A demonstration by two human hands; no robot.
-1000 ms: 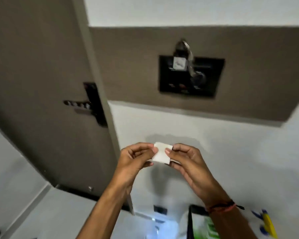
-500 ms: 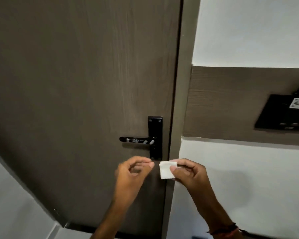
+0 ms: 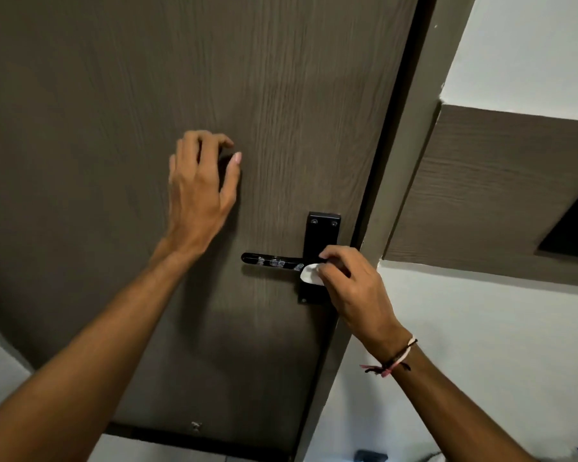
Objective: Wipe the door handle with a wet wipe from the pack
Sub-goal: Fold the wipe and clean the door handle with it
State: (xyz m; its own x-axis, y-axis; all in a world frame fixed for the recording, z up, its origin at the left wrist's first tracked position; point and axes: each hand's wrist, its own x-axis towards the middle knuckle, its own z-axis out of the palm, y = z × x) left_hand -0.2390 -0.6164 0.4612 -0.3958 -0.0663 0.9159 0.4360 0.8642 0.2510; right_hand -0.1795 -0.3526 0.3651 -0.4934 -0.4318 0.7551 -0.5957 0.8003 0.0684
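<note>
At the door handle (image 3: 271, 261), the right hand (image 3: 354, 288) pinches a mostly hidden wet wipe (image 3: 309, 274); the left hand (image 3: 199, 191), fingers loosely curled, rests on the door (image 3: 114, 95).

Bare forearms, no sleeves; a black-and-pink thread bracelet (image 3: 394, 360) circles the right wrist.

Right hand (image 3: 354, 288) covers most of the wet wipe (image 3: 309, 274) and the inner end of the door handle (image 3: 271, 261). Pale marks on the handle are too blurred to identify. Black panel (image 3: 574, 228) is cut off at the frame's right edge.
</note>
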